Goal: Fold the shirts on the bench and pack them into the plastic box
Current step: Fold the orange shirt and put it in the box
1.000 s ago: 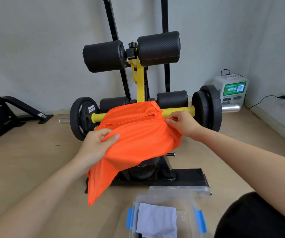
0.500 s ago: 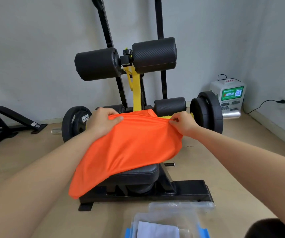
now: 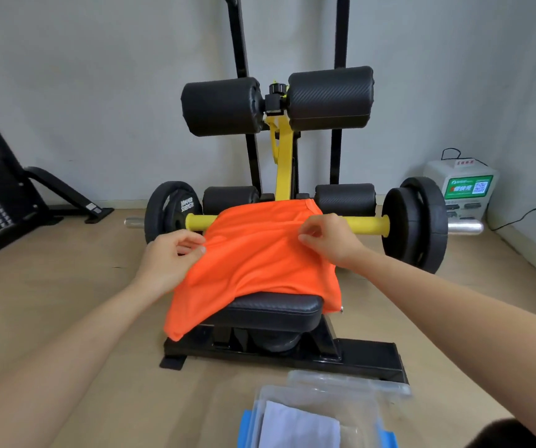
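While the orange shirt [image 3: 260,257] lay draped over the black seat pad [image 3: 276,310] of the bench, both hands gripped it along its far half. The left hand [image 3: 169,257] pinched the shirt's left edge between thumb and curled fingers; the right hand [image 3: 331,240] pinched a raised ridge of cloth near the middle-right, its fingers narrowly closed on the fabric. The shirt's long axis ran away from the person, from the yellow bar [image 3: 367,223] at the far end toward the near edge of the pad, where a loose corner hung down on the left. The line between the two pinch points therefore lay across that axis, so a fold would likely be drawn toward the person. The plastic box [image 3: 360,412] stood on the floor nearest the person, well apart from the shirt, with a white folded garment [image 3: 299,428] already inside and its lid [image 3: 350,383] beside it.
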A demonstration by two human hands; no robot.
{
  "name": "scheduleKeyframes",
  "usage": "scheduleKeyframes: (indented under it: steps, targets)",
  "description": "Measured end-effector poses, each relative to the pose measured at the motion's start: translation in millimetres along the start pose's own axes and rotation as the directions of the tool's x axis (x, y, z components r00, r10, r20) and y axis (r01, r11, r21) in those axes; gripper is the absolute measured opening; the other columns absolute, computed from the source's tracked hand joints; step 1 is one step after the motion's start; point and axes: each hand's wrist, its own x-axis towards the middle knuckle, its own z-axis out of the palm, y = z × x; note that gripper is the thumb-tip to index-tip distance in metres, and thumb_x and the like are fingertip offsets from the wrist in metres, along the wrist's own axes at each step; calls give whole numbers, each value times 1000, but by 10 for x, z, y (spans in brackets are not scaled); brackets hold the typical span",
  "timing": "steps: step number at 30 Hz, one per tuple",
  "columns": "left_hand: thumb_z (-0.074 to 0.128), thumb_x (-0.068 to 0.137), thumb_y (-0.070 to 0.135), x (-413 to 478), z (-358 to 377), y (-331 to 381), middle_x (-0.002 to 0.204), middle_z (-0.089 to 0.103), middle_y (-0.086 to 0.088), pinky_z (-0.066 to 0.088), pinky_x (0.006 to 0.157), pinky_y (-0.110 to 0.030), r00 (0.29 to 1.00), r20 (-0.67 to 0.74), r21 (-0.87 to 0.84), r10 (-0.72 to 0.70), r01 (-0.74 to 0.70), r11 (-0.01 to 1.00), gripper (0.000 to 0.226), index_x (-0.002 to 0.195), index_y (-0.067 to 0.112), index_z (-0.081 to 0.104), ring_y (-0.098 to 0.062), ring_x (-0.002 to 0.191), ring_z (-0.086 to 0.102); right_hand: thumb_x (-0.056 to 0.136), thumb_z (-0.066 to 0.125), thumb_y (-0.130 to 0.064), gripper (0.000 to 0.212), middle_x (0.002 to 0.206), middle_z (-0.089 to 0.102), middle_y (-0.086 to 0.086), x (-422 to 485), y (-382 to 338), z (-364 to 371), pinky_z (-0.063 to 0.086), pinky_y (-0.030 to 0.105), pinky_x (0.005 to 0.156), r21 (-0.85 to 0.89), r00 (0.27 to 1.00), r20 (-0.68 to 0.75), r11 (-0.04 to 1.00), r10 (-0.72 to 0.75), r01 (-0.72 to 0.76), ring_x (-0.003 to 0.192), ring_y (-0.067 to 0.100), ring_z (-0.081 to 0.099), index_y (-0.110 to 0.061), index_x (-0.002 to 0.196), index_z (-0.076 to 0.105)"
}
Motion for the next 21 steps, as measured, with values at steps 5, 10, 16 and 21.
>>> scheduleKeyframes:
  steps: [5,10,16,21]
  targets:
    - [75,88,31,-227,-100,-369,105,73,2,50,95,-34,958,5,19,-288,287,958,27,110,17,73,-15,104,66,87,71,-29,25,115,69,0,11,-546,352,45,34,96,-59,972,133,977,-195,204,104,17,59,-18,110,70]
    - [79,74,47,-406,-51,-404,109,72,7,56,91,-39,973,95,-91,-212,221,971,44,111,24,75,-13,103,68,89,58,-58,60,150,45,-6,4,-691,655,28,52,111,-262,918,375,936,-127,237,137,27,36,-35,143,45]
    - [79,78,40,-470,6,-338,99,67,14,54,85,-39,1000,28,28,3,-4,1000,6,77,40,73,-9,93,64,75,46,-79,71,148,46,-13,22,-656,650,26,56,112,-257,908,403,938,-114,232,137,25,36,-44,137,50]
    - [72,87,35,-442,-8,-297,103,67,12,52,87,-38,997,-37,13,-67,67,998,1,86,34,72,-11,98,63,70,43,-83,72,138,55,-19,33,-551,678,32,52,110,-178,914,376,956,-155,235,131,19,45,-45,130,55]
